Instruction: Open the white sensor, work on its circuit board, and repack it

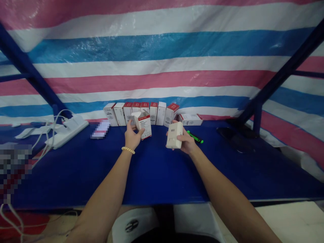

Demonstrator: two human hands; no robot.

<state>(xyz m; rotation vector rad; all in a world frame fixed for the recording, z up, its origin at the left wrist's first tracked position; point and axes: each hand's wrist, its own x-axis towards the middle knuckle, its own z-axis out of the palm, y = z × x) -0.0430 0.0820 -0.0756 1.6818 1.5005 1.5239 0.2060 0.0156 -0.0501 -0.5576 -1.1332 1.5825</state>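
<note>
My left hand (133,135) is closed around a small red and white carton (144,127), which tilts slightly and has its top flaps standing up. The thumb presses on the carton's front face. To the right, my right hand (186,141) grips a cream-coloured plastic device (174,135) with a small slot near its top. The device is held above the blue table, apart from the carton. Just beyond my right hand lies a green and black utility knife (194,137), partly hidden by the fingers.
Several similar cartons (161,113) stand in a row along the back; one carton (190,119) lies on its side. At left are a white power strip (67,132) with cables and a blurred phone-like item (100,129). A dark glossy object (235,138) rests at right. Striped sheeting (162,77) hangs behind.
</note>
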